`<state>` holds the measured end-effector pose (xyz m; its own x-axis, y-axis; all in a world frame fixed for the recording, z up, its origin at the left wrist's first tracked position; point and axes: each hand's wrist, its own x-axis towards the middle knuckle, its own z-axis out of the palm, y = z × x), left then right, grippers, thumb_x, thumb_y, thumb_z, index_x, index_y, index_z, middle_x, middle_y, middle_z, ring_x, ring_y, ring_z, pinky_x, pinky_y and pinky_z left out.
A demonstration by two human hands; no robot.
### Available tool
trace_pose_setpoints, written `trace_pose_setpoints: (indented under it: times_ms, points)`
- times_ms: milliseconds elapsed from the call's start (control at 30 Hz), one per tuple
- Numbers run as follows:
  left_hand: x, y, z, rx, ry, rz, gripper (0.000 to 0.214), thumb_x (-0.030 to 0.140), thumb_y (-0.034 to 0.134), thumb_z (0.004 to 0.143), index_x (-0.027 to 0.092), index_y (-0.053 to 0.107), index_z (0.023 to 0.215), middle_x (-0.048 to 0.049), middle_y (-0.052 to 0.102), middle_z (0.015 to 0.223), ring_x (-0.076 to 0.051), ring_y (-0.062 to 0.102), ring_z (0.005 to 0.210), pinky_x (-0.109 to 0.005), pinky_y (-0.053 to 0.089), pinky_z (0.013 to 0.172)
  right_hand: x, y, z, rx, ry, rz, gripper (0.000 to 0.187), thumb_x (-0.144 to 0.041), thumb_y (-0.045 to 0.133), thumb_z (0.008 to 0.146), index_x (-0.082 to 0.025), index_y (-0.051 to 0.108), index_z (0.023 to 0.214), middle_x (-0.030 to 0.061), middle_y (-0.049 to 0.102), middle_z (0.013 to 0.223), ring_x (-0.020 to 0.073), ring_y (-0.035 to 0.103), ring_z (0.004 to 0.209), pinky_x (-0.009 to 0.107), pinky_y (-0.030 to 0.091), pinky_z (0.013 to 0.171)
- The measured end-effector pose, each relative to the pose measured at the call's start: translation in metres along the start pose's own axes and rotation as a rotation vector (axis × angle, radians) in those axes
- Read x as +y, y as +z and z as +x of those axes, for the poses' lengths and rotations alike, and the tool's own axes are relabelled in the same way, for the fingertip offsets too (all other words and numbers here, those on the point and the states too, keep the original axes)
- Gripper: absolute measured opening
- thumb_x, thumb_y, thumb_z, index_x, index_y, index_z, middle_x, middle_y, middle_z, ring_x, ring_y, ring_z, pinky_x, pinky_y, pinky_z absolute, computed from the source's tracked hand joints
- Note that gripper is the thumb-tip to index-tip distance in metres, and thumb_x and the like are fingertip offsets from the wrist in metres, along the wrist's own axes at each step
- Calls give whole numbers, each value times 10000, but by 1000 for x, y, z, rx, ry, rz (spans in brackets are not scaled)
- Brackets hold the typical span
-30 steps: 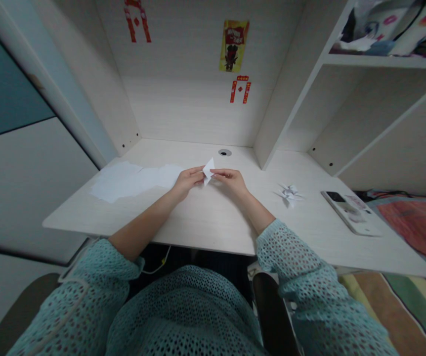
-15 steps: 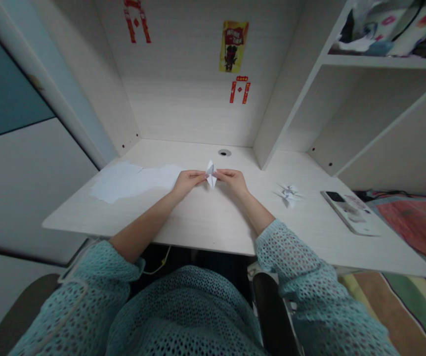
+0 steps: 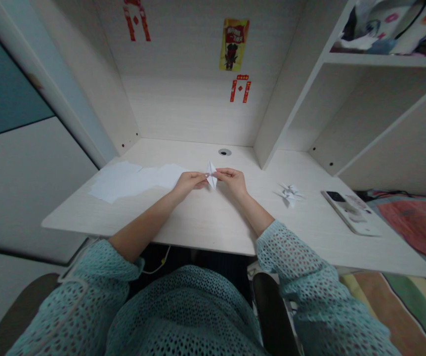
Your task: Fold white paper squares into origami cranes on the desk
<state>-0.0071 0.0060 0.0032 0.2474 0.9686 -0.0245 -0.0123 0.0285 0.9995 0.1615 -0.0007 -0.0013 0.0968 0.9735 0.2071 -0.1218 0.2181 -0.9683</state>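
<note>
A small white folded paper piece (image 3: 211, 174) stands upright between my two hands above the middle of the pale wooden desk (image 3: 213, 222). My left hand (image 3: 188, 181) pinches its left side with fingers closed. My right hand (image 3: 233, 180) pinches its right side, fingers also closed. Both forearms reach in from turquoise knitted sleeves.
Loose white paper sheets (image 3: 131, 179) lie on the desk to the left. A finished white folded figure (image 3: 289, 193) sits to the right, with a phone (image 3: 350, 211) beyond it near the desk's right edge. A cable hole (image 3: 224, 152) is at the back. Shelves (image 3: 379, 59) rise on the right.
The paper piece has turned from a tilted flap to a narrow upright shape held between both hands. The hands have drawn slightly closer together.
</note>
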Motion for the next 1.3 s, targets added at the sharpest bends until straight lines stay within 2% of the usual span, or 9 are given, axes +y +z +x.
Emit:
trace_pose_setpoints:
  times_ms: [167,267,467,667,767,867,1067,1300]
  points:
    - [1,5,-2,41,58,22,431,555,734,590,150,694,733,-98,694,792,-174,626,743,-277,447,680,5,2,-2,3,50,54,461,-408,778,546,-163,690,926,45,720,738,154,653,690,306,505,727]
    - [1,8,-3,61,85,57,421,553,737,581,154,657,690,-81,682,766,-160,610,723,-254,433,640,8,3,-1,23,80,90,436,-389,788,531,-154,696,886,50,719,733,153,650,682,304,505,725]
    - [0,6,-3,17,88,136,385,524,726,602,154,639,664,-60,663,728,-135,583,677,-248,432,631,8,1,1,12,81,108,347,-354,810,496,-157,727,770,60,727,749,155,641,666,318,506,723]
    - [2,5,-3,-17,36,150,404,511,746,577,141,674,724,-61,661,733,-131,583,678,-247,436,641,13,0,4,-24,34,2,325,-356,793,512,-151,741,758,81,731,771,171,637,653,305,488,652]
    - [4,5,-5,5,48,164,399,523,745,570,143,653,652,-41,638,674,-122,563,638,-244,436,625,18,0,5,-56,-8,-80,306,-372,756,574,-155,743,788,83,731,789,176,640,656,294,477,625]
    - [6,7,-6,29,68,183,405,534,742,570,146,627,593,-29,614,613,-114,539,590,-245,427,603,19,0,4,-75,-70,-164,282,-373,721,632,-159,742,815,82,730,801,178,641,671,289,473,628]
    - [4,9,-6,76,56,141,387,514,759,567,153,623,598,-39,624,604,-119,544,563,-259,425,597,16,-1,2,-76,-200,-306,249,-374,666,707,-184,742,849,72,724,850,176,635,730,297,478,688]
    - [-3,5,-1,96,46,77,356,472,779,555,145,651,614,-45,634,635,-137,578,628,-279,471,677,13,0,-1,-87,-259,-350,280,-404,681,695,-180,744,852,79,703,822,172,619,728,286,462,662]
